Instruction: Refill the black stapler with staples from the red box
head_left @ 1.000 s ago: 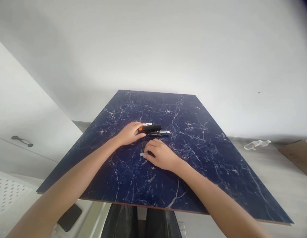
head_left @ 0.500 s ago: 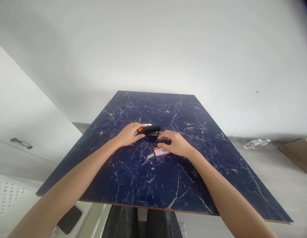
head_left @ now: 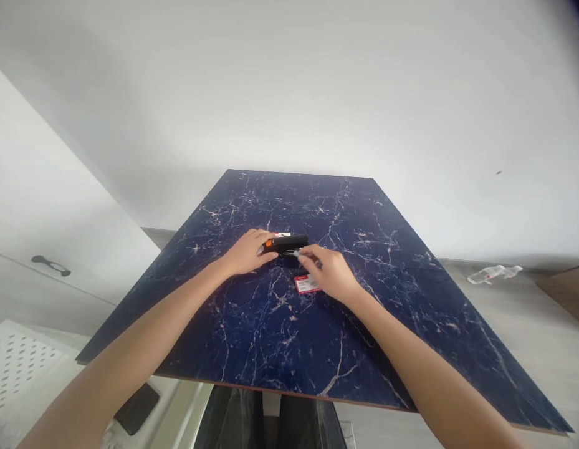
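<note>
A black stapler (head_left: 290, 242) with an orange rear end lies at the middle of the dark blue marbled table (head_left: 392, 299). My left hand (head_left: 246, 251) is closed on its rear end and holds it down. My right hand (head_left: 330, 270) is at the stapler's front. Its fingers pinch a small silver strip (head_left: 297, 253), apparently staples, against the stapler's open metal part. A small red and white staple box (head_left: 305, 284) lies on the table just under my right hand, partly hidden by it.
A plastic bottle (head_left: 493, 273) lies on the grey floor at the right, near a brown board (head_left: 566, 294). At the lower left are a dark phone (head_left: 136, 408) on a white surface, a perforated white panel (head_left: 18, 363) and a cabinet handle (head_left: 50, 265).
My right hand moved from the near table up to the stapler's front. The silver strip that lay beside the box is now gone from the table. My left hand stayed on the stapler.
</note>
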Tool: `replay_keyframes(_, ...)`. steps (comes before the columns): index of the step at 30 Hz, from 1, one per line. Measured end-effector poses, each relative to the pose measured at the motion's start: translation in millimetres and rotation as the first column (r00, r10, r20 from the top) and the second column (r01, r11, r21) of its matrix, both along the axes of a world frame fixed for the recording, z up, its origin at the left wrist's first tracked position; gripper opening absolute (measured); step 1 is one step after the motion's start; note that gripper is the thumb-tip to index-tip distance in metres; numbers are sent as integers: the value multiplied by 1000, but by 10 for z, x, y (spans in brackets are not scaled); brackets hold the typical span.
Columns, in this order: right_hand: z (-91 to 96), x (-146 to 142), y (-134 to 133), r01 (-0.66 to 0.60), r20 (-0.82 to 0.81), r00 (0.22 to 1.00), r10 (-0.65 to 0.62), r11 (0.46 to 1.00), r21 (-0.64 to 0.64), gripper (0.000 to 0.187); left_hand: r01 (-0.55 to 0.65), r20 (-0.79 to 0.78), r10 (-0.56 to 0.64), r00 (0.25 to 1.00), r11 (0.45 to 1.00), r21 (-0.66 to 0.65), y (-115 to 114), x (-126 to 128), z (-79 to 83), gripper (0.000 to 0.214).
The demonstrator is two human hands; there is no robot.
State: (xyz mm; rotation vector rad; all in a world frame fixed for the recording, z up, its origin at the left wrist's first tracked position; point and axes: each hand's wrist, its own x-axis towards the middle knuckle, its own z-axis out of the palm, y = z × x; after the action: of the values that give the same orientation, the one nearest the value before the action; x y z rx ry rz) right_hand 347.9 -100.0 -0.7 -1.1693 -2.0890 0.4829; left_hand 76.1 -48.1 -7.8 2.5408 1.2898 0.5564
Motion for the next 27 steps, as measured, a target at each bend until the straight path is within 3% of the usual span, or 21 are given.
replay_keyframes(3,-18,187,165,177,-108,979,-172,983,37,25,-20,-12,19,1000,1000,-22,8,-2,-11,61)
replay_keyframes(7,-116,366,356,275,-274,908,-318,944,-184,31,-17,-10,17,1000,999,-28,11,-5,-9,60)
replay_keyframes(11,-210,432,478,237,-461,788,-408,892,-385,31,-21,-18,21,1000,999,-35,9,-5,0,60)
replay_keyframes(15,-238,522,547,82,-640,589,-494,824,-561,27,-28,-22,26,999,998,-50,7,-5,2,62)
replay_keyframes(17,-247,580,570,27,-678,527,-513,807,-589,27,-31,-19,30,999,998,-57,6,-7,-2,63)
replay_keyframes(20,-273,641,597,38,-671,537,-512,809,-587,29,-30,-10,30,1000,998,-57,6,-12,-9,63)
replay_keyframes(24,-295,642,609,91,-598,638,-486,818,-568,34,-32,-8,31,999,998,-52,6,-13,-9,63)
replay_keyframes(27,-255,593,577,151,-509,748,-425,857,-494,33,-29,-6,28,1000,998,-56,5,-8,-1,63)
